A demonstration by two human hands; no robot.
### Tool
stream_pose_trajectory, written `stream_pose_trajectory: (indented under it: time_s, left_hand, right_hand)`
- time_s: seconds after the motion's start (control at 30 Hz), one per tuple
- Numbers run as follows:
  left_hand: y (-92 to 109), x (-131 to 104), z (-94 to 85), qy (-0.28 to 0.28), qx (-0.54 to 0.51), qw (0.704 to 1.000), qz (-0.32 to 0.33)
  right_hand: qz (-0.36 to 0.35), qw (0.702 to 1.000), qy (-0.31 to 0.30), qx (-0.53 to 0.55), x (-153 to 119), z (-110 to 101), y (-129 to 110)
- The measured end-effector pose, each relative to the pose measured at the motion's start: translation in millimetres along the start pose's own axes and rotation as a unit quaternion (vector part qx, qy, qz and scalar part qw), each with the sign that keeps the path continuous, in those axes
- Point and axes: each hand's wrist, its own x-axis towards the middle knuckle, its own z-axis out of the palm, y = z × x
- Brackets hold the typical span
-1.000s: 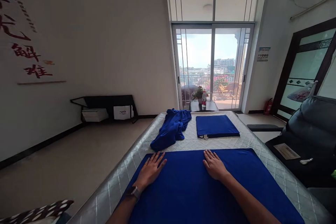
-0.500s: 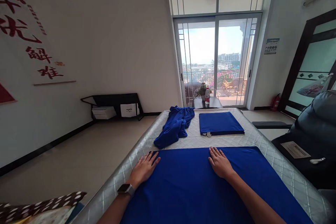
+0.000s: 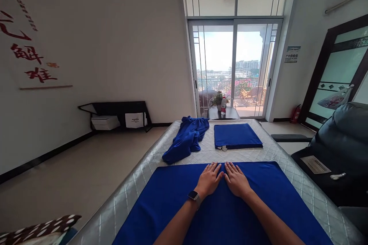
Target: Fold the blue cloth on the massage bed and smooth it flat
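Pressing flat, both hands (image 3: 222, 180) on blue towel (image 3: 172, 206) (red wall characters (image 3: 27, 63) unreadable)

The near end of the spread blue towel (image 3: 172, 206) runs off the bottom edge, and the wall notice (image 3: 291, 54) by the door is way too small to read.

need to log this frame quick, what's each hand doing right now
Left hand: open, flat on the blue towel, holding nothing.
Right hand: open, flat on the same towel beside the left, holding nothing.
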Motion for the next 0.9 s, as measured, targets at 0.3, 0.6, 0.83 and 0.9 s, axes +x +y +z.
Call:
stream_pose_trajectory:
  time_s: [0.3,0.6,0.83,0.9]
  left_hand:
    - [-65.6,-35.5,-21.6,-0.043,0.03,0.995,-0.081]
    - [-71.9,-41.4,-25.7,-0.005,0.053,0.995,-0.086]
    - [-46.3,-37.0,-17.1,0.033,0.035,0.999,-0.01]
    - [-31.5,-31.6,-9.3,0.03,0.026,0.999,0.031]
  right_hand:
    - [0.01,1.0,-0.007,0.009,-0.9,-3.7,-2.1]
    - [0.01,0.999,0.022,-0.025,0.1,-3.3,-5.8]
    - [-0.024,0.999,0.031,-0.007,4.0,-6.6,-27.0]
    - [-0.038,0.999,0.023,-0.006,5.6,0.9,-31.3]
